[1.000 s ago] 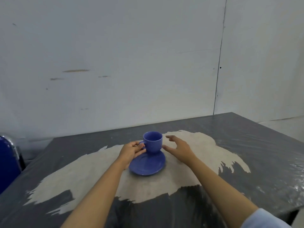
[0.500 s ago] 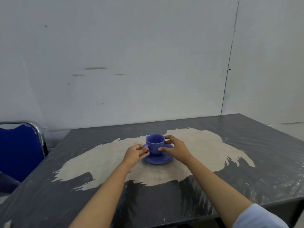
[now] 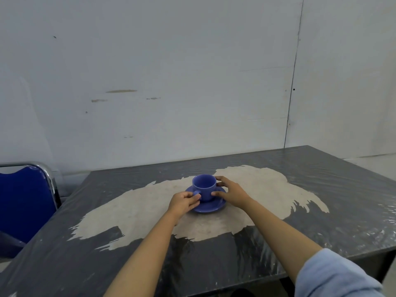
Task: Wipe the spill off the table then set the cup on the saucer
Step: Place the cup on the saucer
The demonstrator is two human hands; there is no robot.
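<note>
On the saucer [image 3: 211, 205], the cup [image 3: 204, 187] could tip if the left hand [image 3: 183, 203] pinching its handle or the right hand [image 3: 232, 192] cradling its side jerks away.

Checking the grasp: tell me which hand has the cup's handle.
The left hand pinches the handle of the cup; the right hand only cradles the cup's opposite side, above the saucer.

both hands [image 3: 184, 203] [image 3: 232, 192] hold the cup [image 3: 204, 187] upright on the saucer [image 3: 211, 207]
</note>
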